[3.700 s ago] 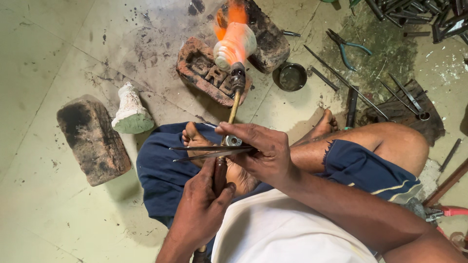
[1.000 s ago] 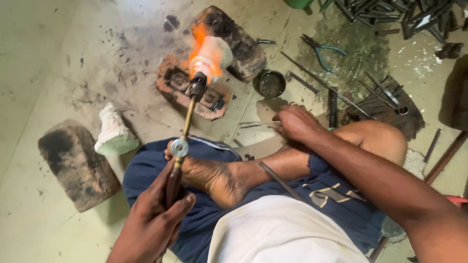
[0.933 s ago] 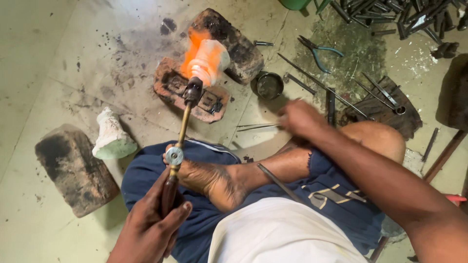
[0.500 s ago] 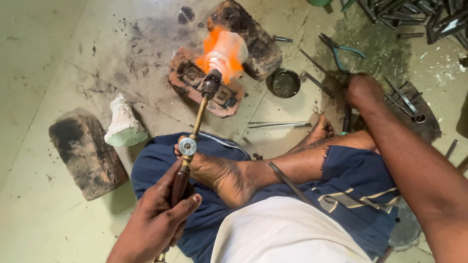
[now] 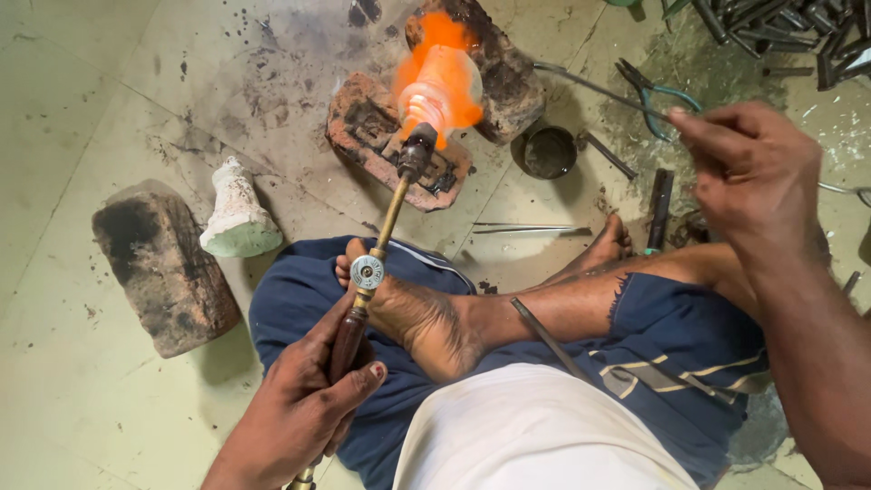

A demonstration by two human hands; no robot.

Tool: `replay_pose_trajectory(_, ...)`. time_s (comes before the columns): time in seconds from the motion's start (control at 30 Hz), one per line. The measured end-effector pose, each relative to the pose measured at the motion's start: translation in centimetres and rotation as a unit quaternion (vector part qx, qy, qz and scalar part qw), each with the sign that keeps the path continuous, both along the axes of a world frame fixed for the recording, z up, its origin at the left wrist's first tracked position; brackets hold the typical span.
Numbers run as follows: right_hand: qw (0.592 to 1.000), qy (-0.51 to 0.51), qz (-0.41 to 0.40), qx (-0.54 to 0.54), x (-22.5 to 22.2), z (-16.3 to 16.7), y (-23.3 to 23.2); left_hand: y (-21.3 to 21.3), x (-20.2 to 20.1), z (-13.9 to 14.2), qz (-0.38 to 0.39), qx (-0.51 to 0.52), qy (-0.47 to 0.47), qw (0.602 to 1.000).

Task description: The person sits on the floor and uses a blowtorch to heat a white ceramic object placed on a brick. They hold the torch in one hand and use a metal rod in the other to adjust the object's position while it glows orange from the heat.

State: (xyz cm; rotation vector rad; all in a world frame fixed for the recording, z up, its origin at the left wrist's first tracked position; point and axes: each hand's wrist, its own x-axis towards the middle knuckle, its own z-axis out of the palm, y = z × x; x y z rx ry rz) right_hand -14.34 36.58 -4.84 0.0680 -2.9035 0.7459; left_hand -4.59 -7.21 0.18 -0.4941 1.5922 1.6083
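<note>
My left hand (image 5: pixel 299 408) grips the dark wooden handle of a brass blowtorch (image 5: pixel 381 245), which rests over my bare foot. Its orange flame (image 5: pixel 445 77) plays on a scorched brick (image 5: pixel 372 127) on the floor ahead. My right hand (image 5: pixel 753 172) is raised at the right, above my knee. Its fingertips pinch the end of a thin metal rod (image 5: pixel 599 88) that points left toward the flame. I sit cross-legged in blue cloth.
A second charred brick (image 5: pixel 508 73) stands behind the flame, and a blackened block (image 5: pixel 163 263) and a white lump (image 5: pixel 238 213) lie at left. A small dark bowl (image 5: pixel 544 151), teal-handled pliers (image 5: pixel 653 86), tweezers (image 5: pixel 526 228) and a heap of metal tools (image 5: pixel 780 27) lie right.
My right hand left the torch, reached out to the tools on the right, and has come up with the thin rod. The left hand keeps the flame on the brick.
</note>
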Motion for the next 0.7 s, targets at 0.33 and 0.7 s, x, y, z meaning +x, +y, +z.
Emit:
replay_pose_trajectory(0.33, 0.961, 0.118, 0.143, 0.205, -2.1, -0.6, -3.1, 0.7, -0.9, 2.0, -0.012, -0.070, -0.021, 0.997)
replay_pose_trajectory(0.7, 0.956, 0.109, 0.161, 0.221, -2.2, -0.1, -4.5, 0.4, -0.6, 1.4, -0.001, -0.060, -0.023, 0.998)
